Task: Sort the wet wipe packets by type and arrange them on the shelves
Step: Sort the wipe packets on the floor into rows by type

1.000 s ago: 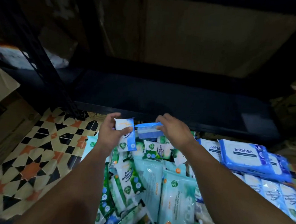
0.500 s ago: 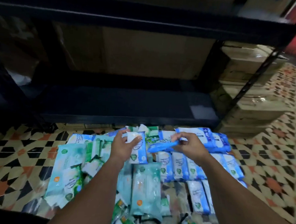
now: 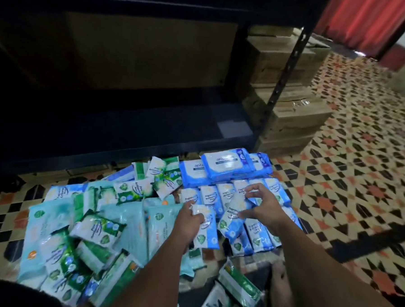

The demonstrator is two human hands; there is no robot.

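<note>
Both hands have dropped from shelf height to the packets on the floor. The left hand (image 3: 188, 219) still grips a blue packet (image 3: 205, 228), now lowered beside the sorted blue row (image 3: 232, 194). The right hand (image 3: 263, 209), which earlier pinched a darker blue packet, now curls over another small one (image 3: 234, 217), thumb against it. The green heap (image 3: 91, 232) lies left of both hands, the shelf (image 3: 127, 130) beyond them.

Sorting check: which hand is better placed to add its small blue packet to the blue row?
Probably the right hand: it holds its small blue packet directly over the blue row. The left hand holds another beside the teal packs.
</note>
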